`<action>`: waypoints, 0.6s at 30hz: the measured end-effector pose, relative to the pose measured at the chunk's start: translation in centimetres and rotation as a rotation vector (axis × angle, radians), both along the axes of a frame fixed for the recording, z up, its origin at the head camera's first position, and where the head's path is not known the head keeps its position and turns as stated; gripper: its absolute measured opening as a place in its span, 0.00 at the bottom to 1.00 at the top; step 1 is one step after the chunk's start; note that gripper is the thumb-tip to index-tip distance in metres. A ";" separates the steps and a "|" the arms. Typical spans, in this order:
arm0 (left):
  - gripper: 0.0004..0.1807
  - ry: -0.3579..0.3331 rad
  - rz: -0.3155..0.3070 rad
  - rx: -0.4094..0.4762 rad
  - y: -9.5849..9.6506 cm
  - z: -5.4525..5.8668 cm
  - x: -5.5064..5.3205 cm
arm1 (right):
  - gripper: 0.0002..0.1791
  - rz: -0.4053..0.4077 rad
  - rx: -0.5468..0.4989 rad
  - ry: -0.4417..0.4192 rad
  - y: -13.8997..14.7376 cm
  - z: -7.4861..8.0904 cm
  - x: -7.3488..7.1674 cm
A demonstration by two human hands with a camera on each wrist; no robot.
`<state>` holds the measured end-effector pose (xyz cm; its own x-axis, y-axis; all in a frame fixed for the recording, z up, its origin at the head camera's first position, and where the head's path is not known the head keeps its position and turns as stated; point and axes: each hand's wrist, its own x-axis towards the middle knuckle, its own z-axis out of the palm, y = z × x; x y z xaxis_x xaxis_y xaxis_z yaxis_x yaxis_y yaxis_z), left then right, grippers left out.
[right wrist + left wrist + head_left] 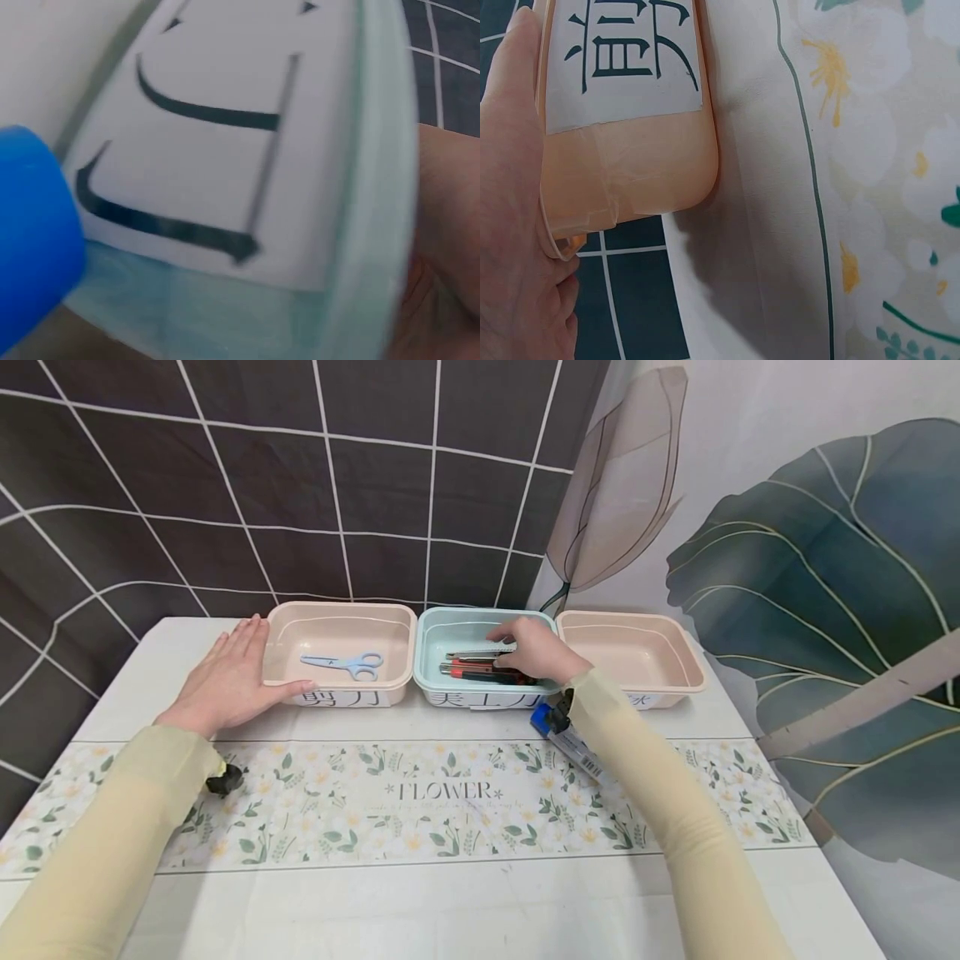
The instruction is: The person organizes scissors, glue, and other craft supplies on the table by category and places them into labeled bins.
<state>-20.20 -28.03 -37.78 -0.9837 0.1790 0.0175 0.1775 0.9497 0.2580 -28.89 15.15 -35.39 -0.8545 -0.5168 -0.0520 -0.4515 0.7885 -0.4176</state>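
My left hand point(232, 681) rests with straight fingers along the left side of a pink bin point(341, 612), its thumb lying over the front rim. Inside that bin are light blue scissors point(348, 663). My right hand point(534, 647) reaches into the pale blue bin point(427, 647) in the middle. Thumb and fingers pinch a light-coloured utility knife point(483, 650) above several red and black utility knives point(480, 673); the fingertips are partly hidden. In the right wrist view the bin's wall point(225, 330) hides most of the hand.
A second pink bin point(630, 652) stands at the right end of the row. Under my right wrist lies a white tube with a blue cap point(542, 720). A floral strip point(450, 827) runs across the white table point(375, 902); a dark gridded backdrop point(262, 468) rises behind.
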 end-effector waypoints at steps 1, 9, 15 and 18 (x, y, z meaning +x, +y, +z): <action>0.70 0.002 -0.001 0.001 0.0 0.0 0.0 | 0.23 0.000 -0.011 0.006 0.1 0.2 0.1; 0.70 0.012 -0.004 0.005 -0.1 0.0 0.0 | 0.26 -0.016 -0.149 -0.016 1.1 2.1 1.0; 0.70 0.003 -0.008 0.000 -0.1 -0.1 -0.1 | 0.27 -0.023 -0.195 0.022 1.9 3.0 1.6; 0.70 0.002 -0.008 -0.005 -0.1 -0.1 -0.1 | 0.27 -0.036 -0.208 0.023 2.2 3.3 2.0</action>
